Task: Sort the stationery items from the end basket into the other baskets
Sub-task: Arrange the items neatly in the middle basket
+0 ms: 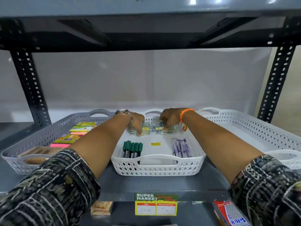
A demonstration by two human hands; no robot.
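Left hand (137,123): down at the far end of the middle basket (157,168), fingers curled onto the small clear packets (147,128) — whether it truly grips one, I cannot tell.
Right hand (168,119): right beside it, fingers bunched over the same cluster, looks like pinching a packet, but the grip itself is hidden.
Risk: both hands crowd one heap — a hasty lift could drag neighbouring packets along or scatter them, since they look slick and loosely piled.
Second risk: forearms pass low over the green markers (132,149) and the purple pens (180,148); a sleeve dropping could roll them.
Middle basket: markers near left, pens near right, a yellow price sticker (155,144) between, packets at the back.
Grey basket (40,137): on the left, sticky-note pads (78,132) and brown items.
White basket (254,128): on the right, looks bare.
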